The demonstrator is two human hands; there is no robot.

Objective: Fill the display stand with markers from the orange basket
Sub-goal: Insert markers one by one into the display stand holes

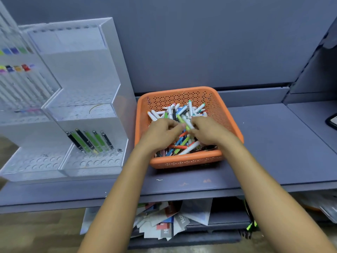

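Both hands are inside the basket [184, 159], close together over its middle. The left hand [161, 133] is seen with fingers curled, thumb and forefinger closed on the upper end of one white-and-green marker [187, 123]. The right hand [210, 131] is curled likewise and pinches the lower end of the same marker. The marker is tilted and lifted just above the heap [182, 110]. Motion blur leaves the exact finger placement unclear.

The heap of mixed markers is spread across the basket floor; its near part is hidden under the hands and wrists. The basket is set on the shelf [273, 143], just beside the stand [87, 73], with its far rim near the back panel [200, 42]. Open shelf is seen right of the basket and in front of it up to the shelf edge.

The stand is clear and stepped. A row [91, 141] of green and black markers is seated, leaning, in the lower right compartment; the hole grid in front of them is free. Coloured caps [16, 68] are made out in the upper left tier, blurred and cut off by the frame.

A dark object [332, 122] is cut off at the right edge and is not identified. Papers [164, 223] are partly seen below the shelf.
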